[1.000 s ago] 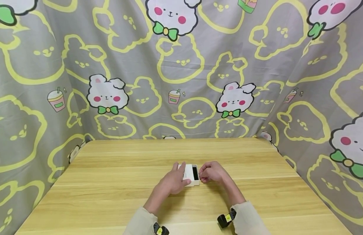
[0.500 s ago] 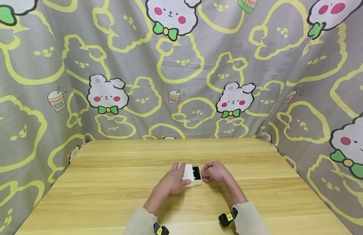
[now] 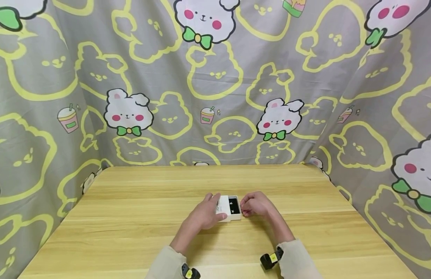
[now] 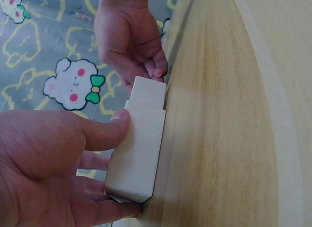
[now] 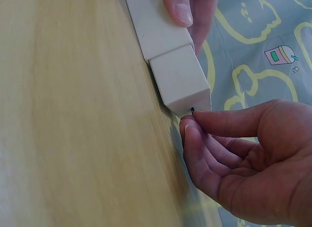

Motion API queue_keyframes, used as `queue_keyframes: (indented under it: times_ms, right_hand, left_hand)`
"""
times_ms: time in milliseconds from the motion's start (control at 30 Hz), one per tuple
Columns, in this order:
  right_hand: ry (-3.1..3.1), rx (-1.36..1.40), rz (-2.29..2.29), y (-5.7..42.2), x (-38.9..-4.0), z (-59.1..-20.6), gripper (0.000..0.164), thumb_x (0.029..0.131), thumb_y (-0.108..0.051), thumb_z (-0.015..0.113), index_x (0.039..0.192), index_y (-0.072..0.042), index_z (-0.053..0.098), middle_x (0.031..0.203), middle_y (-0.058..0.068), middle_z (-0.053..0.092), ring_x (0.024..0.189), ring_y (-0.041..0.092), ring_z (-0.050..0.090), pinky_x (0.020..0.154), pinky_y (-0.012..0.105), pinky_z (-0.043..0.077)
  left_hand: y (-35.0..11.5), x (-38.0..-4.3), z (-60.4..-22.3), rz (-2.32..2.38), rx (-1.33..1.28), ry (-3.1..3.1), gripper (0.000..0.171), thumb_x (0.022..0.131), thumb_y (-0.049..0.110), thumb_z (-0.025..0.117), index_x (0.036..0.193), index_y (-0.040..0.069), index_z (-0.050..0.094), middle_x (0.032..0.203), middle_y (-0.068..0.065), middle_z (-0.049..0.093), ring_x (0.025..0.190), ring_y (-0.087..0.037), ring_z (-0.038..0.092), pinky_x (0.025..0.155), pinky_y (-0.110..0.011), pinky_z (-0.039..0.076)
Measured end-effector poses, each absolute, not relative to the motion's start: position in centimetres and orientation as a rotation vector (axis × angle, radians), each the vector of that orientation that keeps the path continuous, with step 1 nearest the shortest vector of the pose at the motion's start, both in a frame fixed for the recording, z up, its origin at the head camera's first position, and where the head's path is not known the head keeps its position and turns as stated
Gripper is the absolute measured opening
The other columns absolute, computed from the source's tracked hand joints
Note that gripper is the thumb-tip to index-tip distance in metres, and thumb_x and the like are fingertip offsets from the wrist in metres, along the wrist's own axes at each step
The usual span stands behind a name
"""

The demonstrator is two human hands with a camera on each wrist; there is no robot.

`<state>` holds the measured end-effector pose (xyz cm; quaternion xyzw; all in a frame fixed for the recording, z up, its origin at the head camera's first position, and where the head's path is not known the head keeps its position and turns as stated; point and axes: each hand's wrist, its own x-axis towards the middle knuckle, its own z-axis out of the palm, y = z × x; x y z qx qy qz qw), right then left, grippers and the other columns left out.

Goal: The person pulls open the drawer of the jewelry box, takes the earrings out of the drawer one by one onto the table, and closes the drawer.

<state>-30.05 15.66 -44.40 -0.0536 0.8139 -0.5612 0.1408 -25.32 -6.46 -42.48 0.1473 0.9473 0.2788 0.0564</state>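
Observation:
A small white drawer-style box (image 3: 224,203) lies on the table, its inner drawer (image 5: 179,73) slid partly out of the sleeve (image 4: 139,149) to the right. Inside the drawer is a black insert (image 3: 234,210) with two small star-shaped pieces, possibly earrings. My left hand (image 3: 205,214) grips the sleeve, thumb on the near side and fingers around the far side and left end. Thumb and fingertip of my right hand (image 3: 256,204) pinch a small dark pull tab (image 5: 192,110) at the drawer's end. Most of the tab is hidden by the fingers.
The wooden table (image 3: 131,232) spreads around the box on all sides. A grey curtain (image 3: 215,147) with cartoon animals hangs behind it and along both sides. Black wrist cameras (image 3: 271,259) sit at both sleeve cuffs.
The drawer has slid farther right out of the sleeve, baring more of the black insert and the star pieces. My right hand moved slightly right with it; my left hand stayed nearly in place.

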Motion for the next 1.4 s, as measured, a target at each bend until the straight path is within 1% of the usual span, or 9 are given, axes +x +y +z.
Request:
queue_keyframes:
  times_ms: [200,333,533,733,1000,1167,1400]
  right_hand:
    - [2.365,-0.126,-1.613,15.93,-29.97,-44.19,0.011,0.083,0.008,0.063,0.092,0.011,0.068,0.076,0.013,0.066,0.065,0.018,0.063,0.065,0.031,0.06]
    - [2.371,-0.108,-1.606,15.97,-30.05,-44.24,0.011,0.082,0.008,0.063,0.091,0.01,0.068,0.076,0.014,0.067,0.065,0.018,0.064,0.065,0.031,0.06]
    - [2.368,-0.087,-1.597,16.02,-29.97,-44.36,0.011,0.083,0.008,0.063,0.092,0.009,0.069,0.079,0.015,0.068,0.066,0.02,0.065,0.067,0.032,0.061]
    - [2.377,-0.073,-1.59,16.12,-29.83,-44.16,0.01,0.083,0.008,0.063,0.092,0.009,0.068,0.078,0.015,0.067,0.066,0.02,0.064,0.067,0.033,0.061]
    - [2.366,-0.072,-1.59,16.21,-29.93,-44.11,0.01,0.084,0.009,0.062,0.092,0.01,0.068,0.078,0.015,0.067,0.066,0.02,0.064,0.067,0.032,0.06]
    - [2.347,-0.083,-1.597,16.35,-30.07,-44.16,0.012,0.084,0.009,0.061,0.094,0.01,0.067,0.078,0.015,0.067,0.066,0.019,0.064,0.067,0.031,0.06]
    - [2.339,-0.096,-1.604,16.58,-30.21,-44.29,0.012,0.084,0.008,0.062,0.095,0.011,0.067,0.077,0.014,0.067,0.066,0.018,0.064,0.067,0.031,0.06]
  left_hand:
    - [-6.41,-25.32,-42.53,0.832,0.449,2.89,0.078,0.094,0.033,0.073,0.154,-0.001,0.037,0.141,-0.021,0.049,0.096,-0.027,0.06,0.096,-0.05,0.053]
    - [-6.44,-25.36,-42.58,0.82,0.447,2.893,0.078,0.094,0.034,0.073,0.154,0.0,0.037,0.143,-0.022,0.048,0.102,-0.03,0.061,0.099,-0.052,0.052]
    - [-6.45,-25.33,-42.64,0.827,0.435,2.881,0.079,0.094,0.034,0.073,0.155,0.001,0.036,0.144,-0.022,0.047,0.102,-0.031,0.062,0.099,-0.052,0.052]
    - [-6.35,-25.33,-42.54,0.812,0.436,2.883,0.078,0.094,0.035,0.072,0.155,0.001,0.036,0.147,-0.024,0.045,0.107,-0.035,0.062,0.101,-0.054,0.051]
    - [-6.36,-25.28,-42.49,0.822,0.437,2.878,0.078,0.095,0.034,0.071,0.155,0.001,0.036,0.149,-0.024,0.043,0.107,-0.035,0.062,0.1,-0.054,0.051]
    - [-6.36,-25.25,-42.46,0.825,0.436,2.877,0.077,0.095,0.034,0.071,0.155,0.001,0.036,0.149,-0.025,0.043,0.105,-0.034,0.062,0.098,-0.054,0.052]
    - [-6.37,-25.23,-42.41,0.833,0.433,2.87,0.077,0.095,0.034,0.071,0.155,0.001,0.035,0.15,-0.026,0.041,0.111,-0.039,0.062,0.101,-0.056,0.05]
